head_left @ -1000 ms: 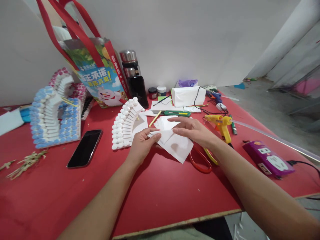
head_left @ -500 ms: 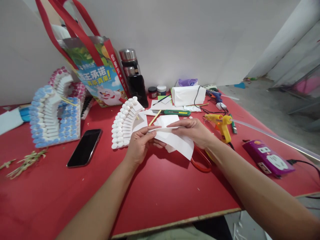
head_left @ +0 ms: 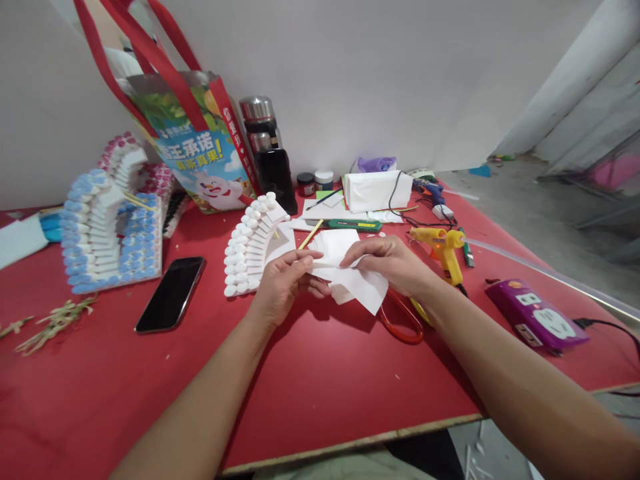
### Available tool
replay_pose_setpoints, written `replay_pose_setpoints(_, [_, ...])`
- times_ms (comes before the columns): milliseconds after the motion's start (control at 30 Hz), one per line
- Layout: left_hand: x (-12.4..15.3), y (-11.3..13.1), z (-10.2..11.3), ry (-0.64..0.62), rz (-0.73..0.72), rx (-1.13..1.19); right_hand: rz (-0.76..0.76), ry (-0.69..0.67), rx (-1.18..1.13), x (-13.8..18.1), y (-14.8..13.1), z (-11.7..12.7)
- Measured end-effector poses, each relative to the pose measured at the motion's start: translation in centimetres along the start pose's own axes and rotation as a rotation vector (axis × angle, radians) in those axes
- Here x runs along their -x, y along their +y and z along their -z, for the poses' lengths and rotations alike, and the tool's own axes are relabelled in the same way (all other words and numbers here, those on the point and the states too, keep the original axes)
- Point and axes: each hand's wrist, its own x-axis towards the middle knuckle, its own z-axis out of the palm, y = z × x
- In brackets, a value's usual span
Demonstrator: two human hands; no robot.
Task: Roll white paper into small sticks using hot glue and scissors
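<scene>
Both hands hold a folded white paper sheet [head_left: 361, 285] just above the red table [head_left: 320, 380]. My left hand [head_left: 285, 283] pinches its left end with fingers curled under. My right hand [head_left: 393, 263] grips its upper edge between thumb and fingers. Behind the sheet lies a small stack of white paper pieces [head_left: 334, 243]. A white curved model made of stacked strips with round tips [head_left: 253, 243] stands just left of my left hand. Red-handled scissors [head_left: 400, 320] lie partly under my right wrist.
A black phone [head_left: 171, 293] lies to the left, beyond it a blue-and-white strip model [head_left: 107, 230]. A shopping bag [head_left: 193, 143], flask [head_left: 263, 143], yellow glue gun [head_left: 443, 250] and purple power strip [head_left: 537, 320] stand around. Dry stalks [head_left: 50, 323] lie far left.
The paper sheet was lifted off the table and folded tighter. Both hands closed on it and drew slightly nearer each other.
</scene>
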Motion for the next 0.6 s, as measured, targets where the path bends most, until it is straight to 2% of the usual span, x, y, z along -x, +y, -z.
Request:
replay_pose_setpoints(233, [-0.4, -0.4, 0.5, -0.032, 0.047, -0.034, 0.161, -0.059, 0.17, 0.2, -0.9, 0.3])
replay_pose_setpoints(333, [-0.5, -0.5, 1.1, -0.064, 0.044, -0.08, 0.179, -0.186, 0.167, 0.4, -1.4, 1.3])
replay_pose_setpoints(467, [-0.4, -0.4, 1.3, -0.102, -0.026, -0.131, -0.012, -0.292, -0.028, 0.5, -1.7, 2.8])
replay_pose_setpoints(600, [0.1, -0.1, 0.5, -0.2, -0.083, -0.163, -0.256, -0.297, -0.3, 0.1, -1.3, 1.9])
